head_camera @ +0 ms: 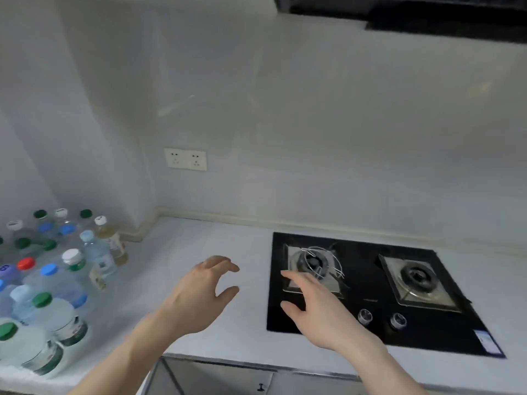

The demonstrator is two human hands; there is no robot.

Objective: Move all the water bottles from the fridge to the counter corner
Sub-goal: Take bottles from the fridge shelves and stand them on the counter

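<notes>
Many water bottles (54, 283) stand upright, crowded in the bench (182, 252) corner, off to the left of our hands. Our left hand (199, 295), nearer them, and right hand (313, 312) hover loosely spread, holding nothing; no fridge is in view.

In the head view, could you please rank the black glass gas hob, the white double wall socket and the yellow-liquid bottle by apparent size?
1. Black glass gas hob, clearly largest.
2. and 3. White double wall socket and yellow-liquid bottle: similar, at different distances, so unranked.
</notes>
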